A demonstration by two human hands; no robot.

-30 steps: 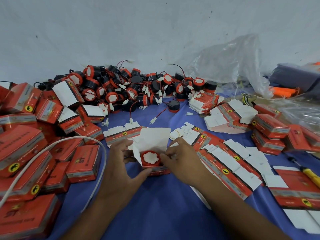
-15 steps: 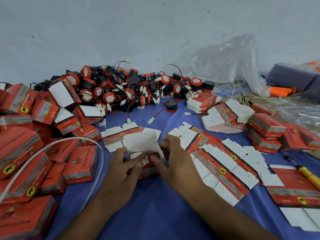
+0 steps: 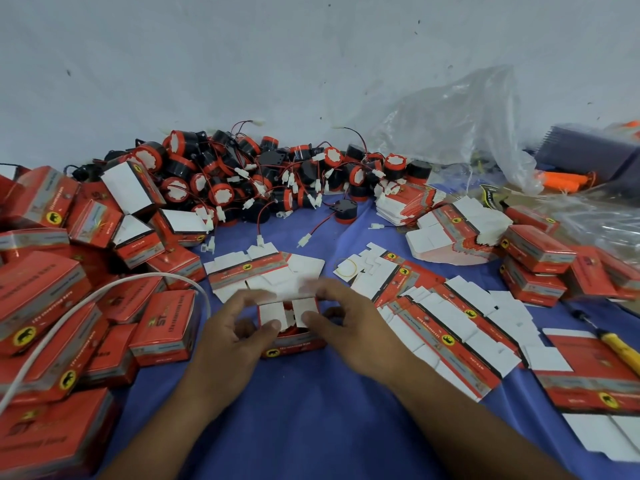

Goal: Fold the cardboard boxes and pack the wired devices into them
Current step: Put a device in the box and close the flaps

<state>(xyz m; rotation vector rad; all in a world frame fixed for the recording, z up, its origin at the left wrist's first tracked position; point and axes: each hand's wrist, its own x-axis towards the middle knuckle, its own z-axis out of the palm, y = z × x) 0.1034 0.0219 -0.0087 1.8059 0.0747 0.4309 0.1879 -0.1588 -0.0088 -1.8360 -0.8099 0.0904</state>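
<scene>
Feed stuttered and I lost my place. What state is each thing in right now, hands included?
Box being packed: both side flaps folded in, lid flap open, blurred.
Left hand: holds the box, thumb on left side flap.
Right hand: holds the box, thumb on right side flap.
Wired devices heap: loose, tangled, unpacked.
Flat box blanks: unfolded, fanned out.
Closed boxes: shut, piled.
Screwdriver: lying untouched.

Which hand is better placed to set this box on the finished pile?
Left, likely. The left hand grips the box next to the closed boxes stacked at left; the right hand is farther away.
</scene>
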